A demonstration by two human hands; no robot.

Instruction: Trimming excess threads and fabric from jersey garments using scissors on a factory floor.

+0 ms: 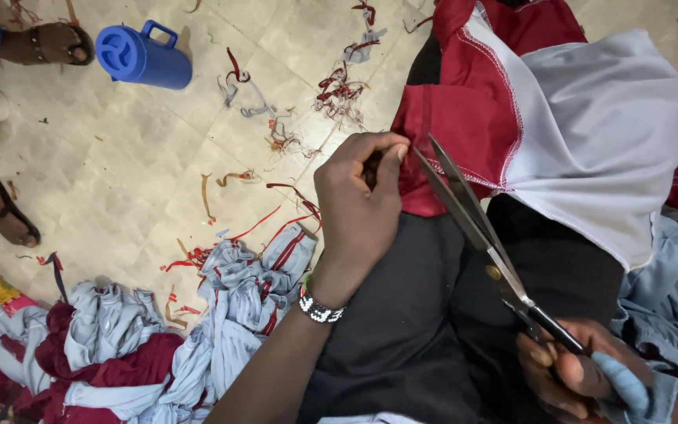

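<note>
Trimming step: your right hand, nearest you, grips the handles of the scissors, blades parted; beyond, your left hand pinches the red and grey garment edge just beside the blade tips. Next, judge a close onto that held edge

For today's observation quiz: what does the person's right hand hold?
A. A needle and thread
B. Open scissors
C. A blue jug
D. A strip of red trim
B: the right hand grips the handles of the scissors, whose blades stand open at the edge of the red and white cloth that the left hand pinches.
</note>
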